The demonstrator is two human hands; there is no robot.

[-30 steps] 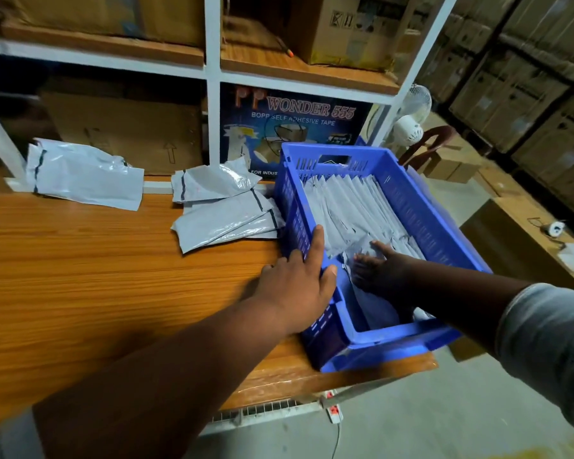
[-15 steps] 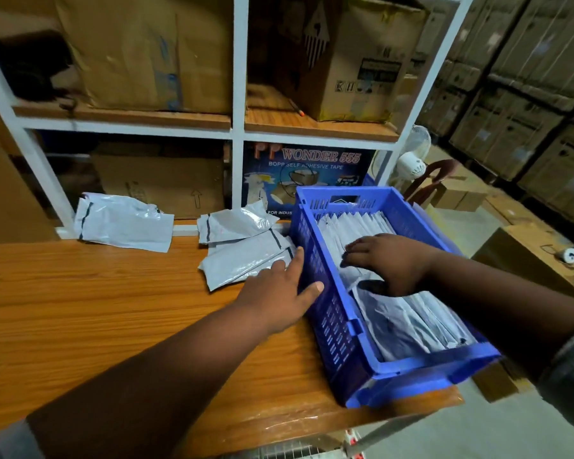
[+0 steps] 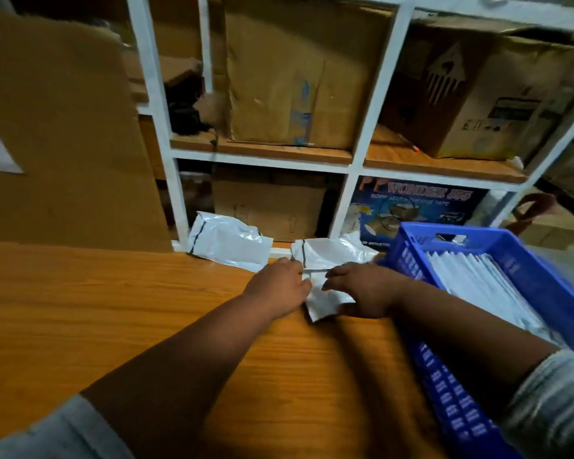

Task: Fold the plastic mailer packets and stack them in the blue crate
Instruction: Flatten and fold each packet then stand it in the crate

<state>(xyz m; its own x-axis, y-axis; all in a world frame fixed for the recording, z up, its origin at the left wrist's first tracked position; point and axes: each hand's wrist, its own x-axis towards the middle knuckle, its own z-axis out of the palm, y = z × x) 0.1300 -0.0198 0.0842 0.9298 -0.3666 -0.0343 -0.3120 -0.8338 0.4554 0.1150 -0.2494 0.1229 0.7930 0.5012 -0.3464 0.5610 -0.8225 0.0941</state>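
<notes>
A small pile of grey plastic mailer packets (image 3: 328, 253) lies on the wooden table beside the blue crate (image 3: 544, 279). My left hand (image 3: 279, 286) and my right hand (image 3: 365, 289) both lie on the front packet (image 3: 325, 301) of that pile, one on each side, and their fingers are curled at its edges. The frame is blurred, so the exact grip is unclear. Another flat mailer packet (image 3: 229, 241) lies further left against the shelf. Inside the crate stands a row of folded packets (image 3: 478, 283).
A white shelf frame (image 3: 371, 120) with cardboard boxes (image 3: 295, 77) rises behind the table. A large cardboard sheet (image 3: 63, 134) leans at the left. A dark tape carton (image 3: 415, 207) sits behind the crate. The wooden table (image 3: 113, 309) stretches left and toward me.
My right hand came out of the crate and my left hand left the crate's rim. Both now sit on the packet pile. The view has swung left and up.
</notes>
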